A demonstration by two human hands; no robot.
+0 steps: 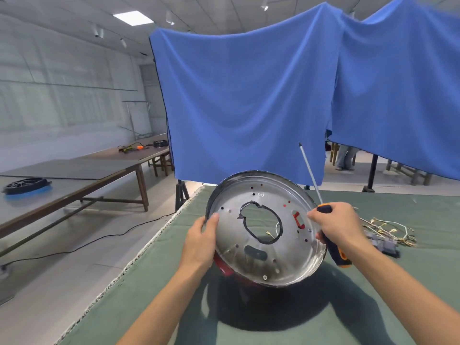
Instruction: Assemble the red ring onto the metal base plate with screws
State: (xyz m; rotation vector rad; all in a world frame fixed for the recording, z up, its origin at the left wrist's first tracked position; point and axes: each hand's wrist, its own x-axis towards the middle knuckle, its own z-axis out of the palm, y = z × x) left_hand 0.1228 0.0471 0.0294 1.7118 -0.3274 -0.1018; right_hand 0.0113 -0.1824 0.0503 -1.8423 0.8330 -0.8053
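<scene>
A round metal base plate point(249, 260) with a large centre hole and several small holes is lifted off the green table and tilted toward me. The red ring point(225, 269) shows only as a sliver under the plate's lower left rim and through a slot at the right. My left hand point(202, 242) grips the plate's left rim, thumb on the inner face. My right hand point(336, 226) holds the right rim together with a screwdriver point(334, 247), its black-and-orange handle pointing down and its long shaft slanting up. A screw head point(265, 277) sits near the plate's lower edge.
The green cloth-covered table point(286, 319) has its left edge running diagonally toward me. A bundle of wires with connectors point(388, 231) lies right of my right hand. Blue cloth screens point(249, 100) hang behind. A long side table point(74, 180) at the left carries a black round part.
</scene>
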